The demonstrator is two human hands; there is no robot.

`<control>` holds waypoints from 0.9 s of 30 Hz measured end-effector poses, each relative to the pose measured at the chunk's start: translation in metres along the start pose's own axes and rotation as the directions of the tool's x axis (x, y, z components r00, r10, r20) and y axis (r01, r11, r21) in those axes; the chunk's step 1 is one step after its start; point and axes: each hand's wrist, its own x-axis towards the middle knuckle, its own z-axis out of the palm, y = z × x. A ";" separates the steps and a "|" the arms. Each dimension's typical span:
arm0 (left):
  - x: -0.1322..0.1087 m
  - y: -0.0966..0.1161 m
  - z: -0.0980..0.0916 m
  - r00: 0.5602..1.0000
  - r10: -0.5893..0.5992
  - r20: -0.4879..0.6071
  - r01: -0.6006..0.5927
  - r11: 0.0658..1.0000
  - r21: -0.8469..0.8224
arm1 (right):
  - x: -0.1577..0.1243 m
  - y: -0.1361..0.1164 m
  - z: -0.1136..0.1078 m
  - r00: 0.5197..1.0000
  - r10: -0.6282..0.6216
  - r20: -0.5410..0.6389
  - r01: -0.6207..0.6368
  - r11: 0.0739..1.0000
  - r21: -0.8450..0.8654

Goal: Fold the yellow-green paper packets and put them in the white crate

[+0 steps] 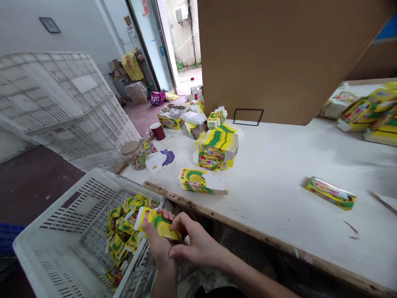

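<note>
1. The small yellow box (160, 225) is resting in the left hand (158, 244), above the right rim of the white crate (51, 208); that thumb and fingers are gripping its sides.
2. The right hand (195, 240) is touching the box's right end, thumb and fingers bent; whether it is pinching or pressing, I cannot tell.
3. Thin-looking card could be creasing if either hand is squeezing too hard.
4. A loosening left grip could be sending the box into the dark gap beside the counter (267, 172).
5. A careless forearm could be nudging the stacked cartons (199, 181), which are lying near the counter's near edge.
6. Fingers are covering the box's right end; the crate's near rim is hiding part of the heaped packs (126, 229).
7. Blur is obscuring small print; the picture's edge is cutting off the far-right cartons (369, 110).
</note>
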 end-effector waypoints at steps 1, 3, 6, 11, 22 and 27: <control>0.000 -0.002 -0.003 1.000 0.013 0.008 -0.014 0.997 0.073 | 0.002 0.000 -0.002 1.000 0.010 -0.029 -0.010 1.000 0.016; -0.003 -0.005 -0.009 0.997 0.039 0.071 -0.051 0.982 0.180 | 0.005 -0.001 -0.010 0.995 0.023 -0.099 -0.019 0.999 0.036; -0.009 -0.008 -0.017 0.994 0.041 0.102 -0.067 0.962 0.265 | 0.007 -0.004 -0.021 0.990 -0.017 -0.143 0.018 1.000 0.003; -0.006 0.000 -0.024 0.998 0.023 0.051 -0.042 0.917 0.397 | 0.006 -0.010 -0.039 0.982 -0.096 -0.164 0.055 0.969 -0.240; 0.000 0.039 -0.019 0.857 -0.090 0.508 -0.426 0.432 0.795 | -0.003 -0.030 -0.053 0.852 -0.451 0.266 0.467 0.423 -0.777; -0.006 0.020 -0.014 0.885 -0.020 0.465 -0.439 0.299 0.847 | -0.005 -0.024 -0.044 0.888 -0.399 -0.226 0.253 0.838 -0.484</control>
